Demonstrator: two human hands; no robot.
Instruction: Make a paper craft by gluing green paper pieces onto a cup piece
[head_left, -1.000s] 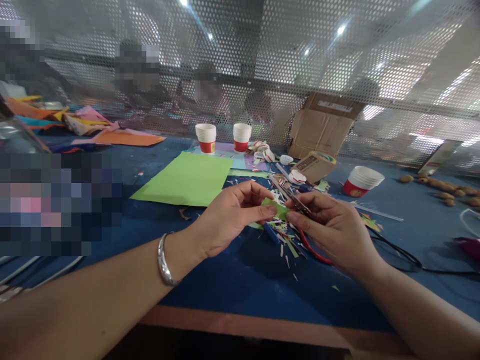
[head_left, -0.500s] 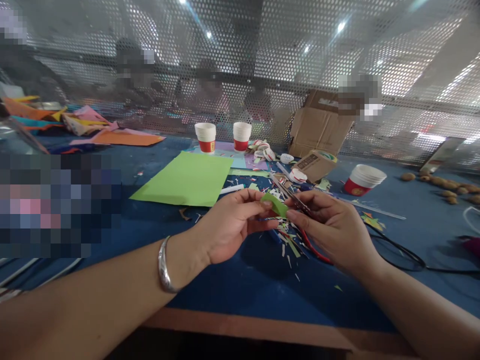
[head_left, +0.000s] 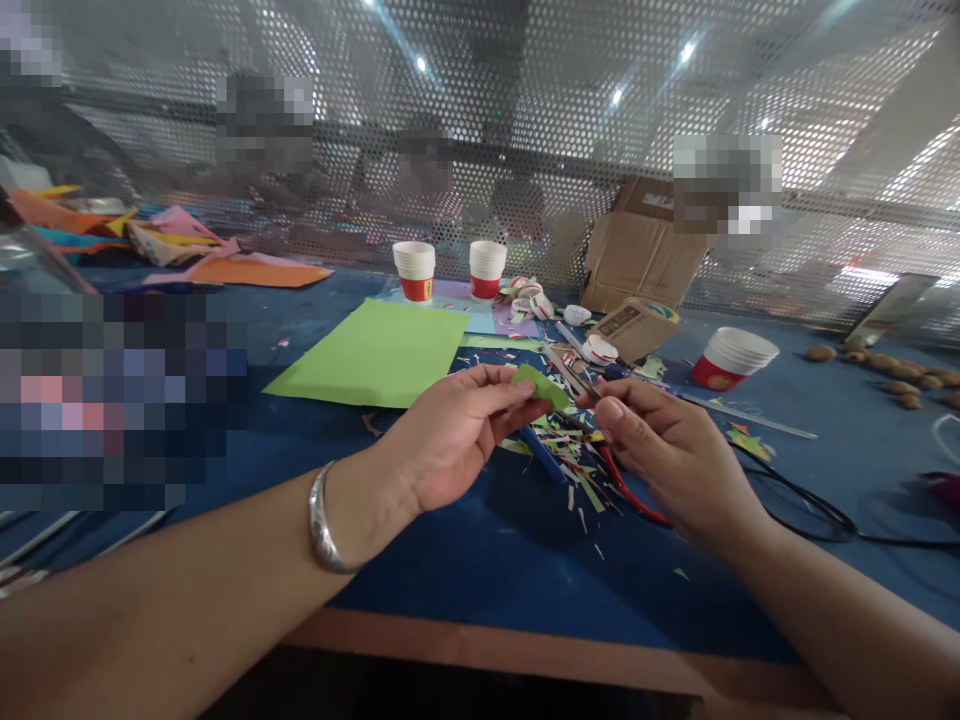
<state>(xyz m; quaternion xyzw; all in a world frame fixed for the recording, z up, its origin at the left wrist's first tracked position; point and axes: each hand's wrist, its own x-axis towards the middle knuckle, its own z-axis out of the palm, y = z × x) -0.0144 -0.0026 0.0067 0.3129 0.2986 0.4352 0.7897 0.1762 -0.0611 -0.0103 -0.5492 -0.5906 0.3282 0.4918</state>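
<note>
My left hand (head_left: pixel 465 435) pinches a small folded-looking piece of green paper (head_left: pixel 541 386) between thumb and fingers, above a heap of paper scraps. My right hand (head_left: pixel 667 445) is closed around scissors (head_left: pixel 574 373); their metal blades point up and to the left, and the handles are hidden by the fingers. The blade lies close beside the green piece, with the right fingertips a short gap from it. Under the hands are many paper scraps (head_left: pixel 581 470), a blue pen-like stick (head_left: pixel 543 455) and a tool's red curved handle (head_left: pixel 630 490).
A large green sheet (head_left: pixel 371 355) lies left of the scraps. Behind stand stacked paper cups (head_left: pixel 414 272), with another stack (head_left: pixel 735 358) at right. Cardboard boxes (head_left: pixel 637 245) lean by the perforated metal wall. A black cable (head_left: pixel 806 490) crosses the blue table; coloured paper (head_left: pixel 255 268) lies far left.
My right hand and the scissors have drawn slightly away from the green piece, whose right end now shows free. My left hand has shifted slightly left with the piece.
</note>
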